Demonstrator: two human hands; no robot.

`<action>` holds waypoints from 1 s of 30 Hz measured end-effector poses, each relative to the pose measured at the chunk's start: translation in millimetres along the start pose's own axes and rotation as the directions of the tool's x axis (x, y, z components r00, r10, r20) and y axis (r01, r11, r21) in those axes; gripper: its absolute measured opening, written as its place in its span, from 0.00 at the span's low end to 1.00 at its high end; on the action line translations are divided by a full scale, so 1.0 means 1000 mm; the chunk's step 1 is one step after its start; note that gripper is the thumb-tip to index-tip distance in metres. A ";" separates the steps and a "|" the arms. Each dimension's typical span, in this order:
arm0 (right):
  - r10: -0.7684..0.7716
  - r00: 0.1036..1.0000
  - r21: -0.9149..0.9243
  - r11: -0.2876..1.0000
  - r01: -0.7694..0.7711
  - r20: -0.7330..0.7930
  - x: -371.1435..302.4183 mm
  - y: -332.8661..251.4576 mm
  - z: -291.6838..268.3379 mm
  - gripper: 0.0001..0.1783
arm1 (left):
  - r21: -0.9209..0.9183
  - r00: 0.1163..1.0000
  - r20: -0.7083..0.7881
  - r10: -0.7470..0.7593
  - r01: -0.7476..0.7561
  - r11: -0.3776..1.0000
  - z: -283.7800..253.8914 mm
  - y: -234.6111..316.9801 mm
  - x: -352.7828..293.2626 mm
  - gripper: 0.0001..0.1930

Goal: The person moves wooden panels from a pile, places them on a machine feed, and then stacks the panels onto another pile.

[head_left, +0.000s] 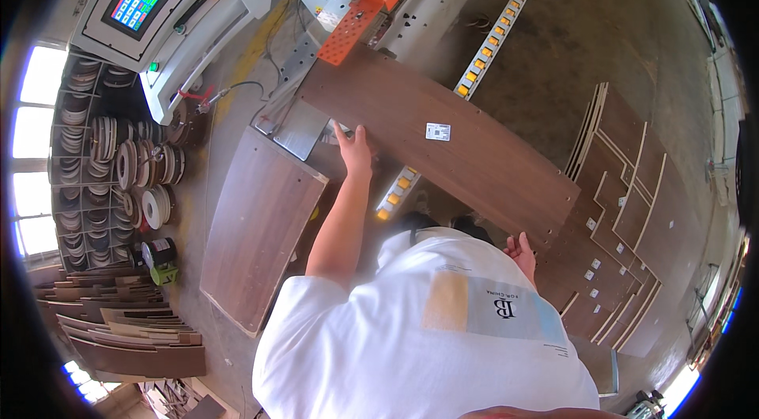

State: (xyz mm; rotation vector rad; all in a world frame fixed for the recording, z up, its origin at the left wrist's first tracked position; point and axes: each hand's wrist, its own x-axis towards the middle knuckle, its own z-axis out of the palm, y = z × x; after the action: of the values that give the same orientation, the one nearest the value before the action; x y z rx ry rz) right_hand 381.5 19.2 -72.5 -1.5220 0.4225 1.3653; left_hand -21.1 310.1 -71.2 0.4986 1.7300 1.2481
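Note:
A long brown wood-grain panel (474, 158) with a small white label lies slantwise in front of me, its far left end under an orange perforated bracket (348, 33) of the machine. At the panel's near left edge is my left hand (356, 154), thumb and forefinger spread apart against it; its other fingers are mostly hidden. My right hand (520, 254) is at the near edge by the panel's right end, fingers curled up to the edge. Between my left arm and the floor at left, a second brown panel (261, 217) rests beside a metal plate (299, 130).
A control console (170, 16) with a lit screen stands at upper left. A strip of yellow rollers (498, 32) runs under the panel. Stacked brown panels (624, 237) lie at right. Racks of edging rolls (99, 150) and upright boards (134, 340) line the left.

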 end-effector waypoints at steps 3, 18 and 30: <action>0.001 1.000 -0.006 1.000 -0.001 -0.015 0.001 -0.007 0.008 0.11 | -0.027 1.000 0.006 -0.014 0.014 1.000 0.002 0.002 0.006 0.41; -0.167 0.985 0.029 0.985 0.168 -0.033 0.080 -0.093 0.054 0.16 | -0.164 0.992 0.116 0.047 -0.027 0.986 0.108 0.022 0.059 0.41; -0.340 0.933 0.123 0.937 0.326 0.120 0.104 -0.140 0.079 0.17 | 0.306 0.909 0.414 -0.045 -0.093 0.947 0.163 0.043 0.071 0.27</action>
State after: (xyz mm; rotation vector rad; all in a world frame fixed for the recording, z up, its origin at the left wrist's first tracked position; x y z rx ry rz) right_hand 480.4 181.6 -92.5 -1.3342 0.1338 1.1542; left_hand 74.2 466.7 -75.2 0.9118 1.5582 0.7978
